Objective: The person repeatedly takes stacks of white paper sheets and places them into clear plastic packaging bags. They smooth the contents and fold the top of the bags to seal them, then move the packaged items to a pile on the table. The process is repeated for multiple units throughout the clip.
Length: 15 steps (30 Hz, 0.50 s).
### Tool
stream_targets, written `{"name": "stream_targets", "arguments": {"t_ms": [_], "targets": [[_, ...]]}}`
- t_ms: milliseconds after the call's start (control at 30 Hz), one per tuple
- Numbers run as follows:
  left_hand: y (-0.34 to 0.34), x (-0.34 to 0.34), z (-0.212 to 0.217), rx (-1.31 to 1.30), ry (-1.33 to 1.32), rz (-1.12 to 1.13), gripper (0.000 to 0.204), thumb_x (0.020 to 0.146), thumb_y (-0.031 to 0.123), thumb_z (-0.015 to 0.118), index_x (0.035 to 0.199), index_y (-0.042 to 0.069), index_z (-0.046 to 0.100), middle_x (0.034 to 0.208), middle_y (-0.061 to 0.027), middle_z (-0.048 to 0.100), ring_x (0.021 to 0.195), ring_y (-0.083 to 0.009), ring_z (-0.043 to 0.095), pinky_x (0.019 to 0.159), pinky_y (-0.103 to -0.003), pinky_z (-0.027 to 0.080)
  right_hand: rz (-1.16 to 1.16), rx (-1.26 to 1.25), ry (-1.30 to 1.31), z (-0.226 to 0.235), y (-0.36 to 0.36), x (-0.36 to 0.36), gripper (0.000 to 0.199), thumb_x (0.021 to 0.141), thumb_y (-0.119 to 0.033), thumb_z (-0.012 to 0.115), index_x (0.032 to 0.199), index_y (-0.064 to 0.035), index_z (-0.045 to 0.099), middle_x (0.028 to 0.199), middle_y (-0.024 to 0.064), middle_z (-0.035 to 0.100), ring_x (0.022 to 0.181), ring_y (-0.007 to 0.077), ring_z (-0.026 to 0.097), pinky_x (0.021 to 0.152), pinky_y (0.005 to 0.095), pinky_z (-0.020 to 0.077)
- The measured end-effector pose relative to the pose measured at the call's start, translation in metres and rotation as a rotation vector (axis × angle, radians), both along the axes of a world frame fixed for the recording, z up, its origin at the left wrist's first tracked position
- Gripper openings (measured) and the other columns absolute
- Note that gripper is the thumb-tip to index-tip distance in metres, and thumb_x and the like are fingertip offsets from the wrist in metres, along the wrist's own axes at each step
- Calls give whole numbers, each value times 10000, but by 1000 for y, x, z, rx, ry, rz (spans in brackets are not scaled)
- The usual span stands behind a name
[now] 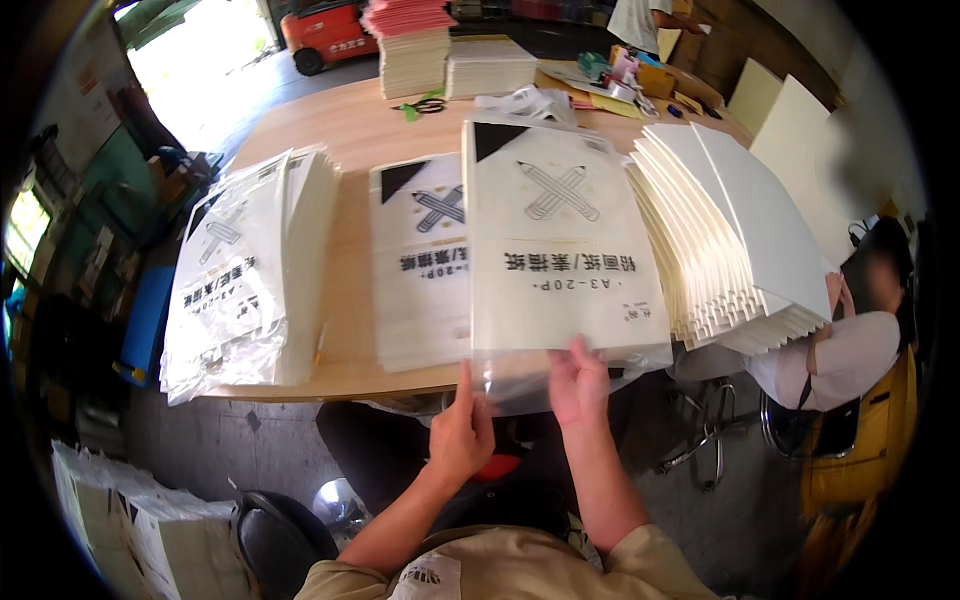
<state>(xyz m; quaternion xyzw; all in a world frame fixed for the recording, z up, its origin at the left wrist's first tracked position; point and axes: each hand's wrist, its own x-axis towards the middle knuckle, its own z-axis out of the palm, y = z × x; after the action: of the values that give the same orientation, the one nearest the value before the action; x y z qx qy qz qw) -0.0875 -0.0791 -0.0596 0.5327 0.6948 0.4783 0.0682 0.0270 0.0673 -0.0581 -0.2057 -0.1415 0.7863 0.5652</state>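
A clear plastic bag holding a pack of drawing paper [567, 245] lies in front of me, its printing upside down to me. Its near end reaches past the table edge. My right hand [580, 388] grips that end, thumb on top of the sheets. At the near left corner is my left hand [463, 432], index finger stretched along the bag's edge, the other fingers curled at the loose plastic flap. How firmly it pinches the flap is hard to make out. Partly under this pack lies a similar bagged pack [420, 290].
Bagged packs [230, 270] are piled at the left. Fanned white folders [710, 240] stand at the right, near a seated person [840, 350]. Paper stacks [405, 55], scissors [428, 105] and tape rolls [620, 90] occupy the far side. A red forklift [330, 35] stands beyond.
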Motion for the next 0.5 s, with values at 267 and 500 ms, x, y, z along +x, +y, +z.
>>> {"name": "stream_targets", "arguments": {"t_ms": [267,500], "targets": [[18,-14,16,-85,-35,258,577,876,30,618,1426,92,453,764,-151,646,543,-281,572,564,-363,487,18,-61,-84,-20,0,-21,285,913,7,598,1186,-67,558,1040,65,647,910,201,654,794,382,561],[-8,-28,6,-76,185,148,415,840,32,631,1252,77,610,729,-111,645,586,-277,626,563,-355,502,6,-151,-55,-7,-8,-28,323,944,-3,565,1261,-54,526,1171,94,620,1057,235,635,846,419,553]]}}
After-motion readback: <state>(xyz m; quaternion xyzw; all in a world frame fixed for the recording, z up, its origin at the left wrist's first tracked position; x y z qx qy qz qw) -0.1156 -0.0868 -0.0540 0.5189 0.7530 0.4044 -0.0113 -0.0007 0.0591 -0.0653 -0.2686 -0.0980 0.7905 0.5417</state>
